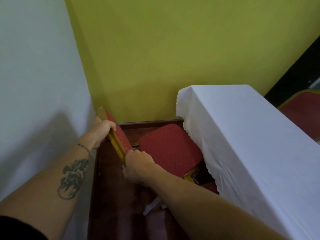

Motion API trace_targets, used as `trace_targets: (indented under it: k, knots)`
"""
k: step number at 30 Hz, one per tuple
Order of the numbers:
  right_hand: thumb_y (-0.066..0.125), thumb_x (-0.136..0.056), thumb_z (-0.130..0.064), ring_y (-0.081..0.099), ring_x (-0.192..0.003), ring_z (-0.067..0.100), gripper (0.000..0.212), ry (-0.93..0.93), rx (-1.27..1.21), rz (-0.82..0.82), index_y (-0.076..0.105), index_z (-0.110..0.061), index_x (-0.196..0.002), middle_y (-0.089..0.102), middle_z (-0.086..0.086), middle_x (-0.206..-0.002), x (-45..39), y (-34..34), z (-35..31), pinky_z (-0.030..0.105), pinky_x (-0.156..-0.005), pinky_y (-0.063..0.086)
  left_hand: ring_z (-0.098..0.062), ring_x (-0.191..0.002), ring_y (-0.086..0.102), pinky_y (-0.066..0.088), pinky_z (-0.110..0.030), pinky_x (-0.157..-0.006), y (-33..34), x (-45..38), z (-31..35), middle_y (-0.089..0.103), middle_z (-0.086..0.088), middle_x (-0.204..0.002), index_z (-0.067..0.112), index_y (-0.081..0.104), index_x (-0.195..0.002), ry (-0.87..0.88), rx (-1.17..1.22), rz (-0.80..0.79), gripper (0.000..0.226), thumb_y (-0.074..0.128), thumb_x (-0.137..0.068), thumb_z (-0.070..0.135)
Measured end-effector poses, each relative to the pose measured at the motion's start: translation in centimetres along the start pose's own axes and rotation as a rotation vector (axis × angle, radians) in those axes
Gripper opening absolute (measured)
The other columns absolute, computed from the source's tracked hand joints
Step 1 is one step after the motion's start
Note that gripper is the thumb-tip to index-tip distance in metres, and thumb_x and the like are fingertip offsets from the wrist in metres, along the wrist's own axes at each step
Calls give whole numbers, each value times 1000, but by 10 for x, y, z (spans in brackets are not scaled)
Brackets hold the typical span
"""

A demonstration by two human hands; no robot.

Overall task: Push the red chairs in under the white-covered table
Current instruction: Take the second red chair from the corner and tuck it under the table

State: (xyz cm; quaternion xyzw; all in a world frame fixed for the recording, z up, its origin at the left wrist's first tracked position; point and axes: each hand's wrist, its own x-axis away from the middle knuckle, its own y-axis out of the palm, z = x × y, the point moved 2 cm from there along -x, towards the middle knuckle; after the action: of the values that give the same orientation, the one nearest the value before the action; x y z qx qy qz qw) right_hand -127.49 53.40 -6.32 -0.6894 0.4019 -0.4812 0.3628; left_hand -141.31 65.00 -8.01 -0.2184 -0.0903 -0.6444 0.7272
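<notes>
A red padded chair with a gold frame stands in the corner; its seat (170, 149) faces the white-covered table (251, 135) and its right edge lies partly under the hanging cloth. My left hand (102, 132) grips the far end of the chair's backrest (121, 137), close to the white wall. My right hand (138, 165) is closed on the near end of the same backrest, on its gold frame. A second red chair (303, 111) shows beyond the table at the right edge.
A white wall (43, 84) runs close along the left and a yellow-green wall (155, 58) closes the corner behind. The floor is dark red-brown with a wooden skirting. A dark panel sits at the upper right.
</notes>
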Motion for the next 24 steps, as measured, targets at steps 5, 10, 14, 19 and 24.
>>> trace_targets:
  k: [5, 10, 14, 19, 24]
  knots:
    - [68, -92, -28, 64, -115, 38, 49, 56, -10, 7, 54, -2, -131, 62, 15, -129, -13, -4, 1, 43, -83, 51, -32, -81, 61, 53, -43, -70, 9, -27, 4, 58, -20, -99, 1, 47, -128, 9, -17, -103, 81, 63, -50, 12]
    - [69, -91, -30, 65, -116, 36, 53, 143, -32, 32, 52, -2, -133, 63, 15, -130, -24, -11, 12, 43, -89, 54, -25, -72, 56, 44, -34, -59, 33, -34, 26, 54, -16, -93, 9, 42, -119, 31, -79, -182, 48, 61, -76, -3]
    - [69, -91, -33, 65, -114, 36, 56, 220, -59, 38, 49, -2, -133, 62, 14, -128, -30, -15, 25, 42, -86, 53, -25, -74, 56, 41, -32, -57, 58, -49, 34, 55, -15, -93, 10, 44, -116, 55, -113, -245, 44, 59, -78, -5]
    - [70, -91, -33, 64, -116, 35, 55, 296, -97, 55, 48, -6, -132, 61, 13, -128, -35, -24, 48, 43, -88, 52, -26, -74, 55, 40, -32, -58, 87, -56, 48, 55, -15, -90, 11, 46, -108, 71, -116, -296, 40, 61, -74, -3]
    - [66, -93, -34, 60, -121, 37, 57, 344, -113, 45, 45, -7, -138, 58, 15, -133, -37, -34, 73, 46, -94, 50, -33, -87, 56, 48, -36, -67, 116, -63, 53, 55, -17, -97, 8, 46, -112, 89, -100, -292, 47, 65, -70, 2]
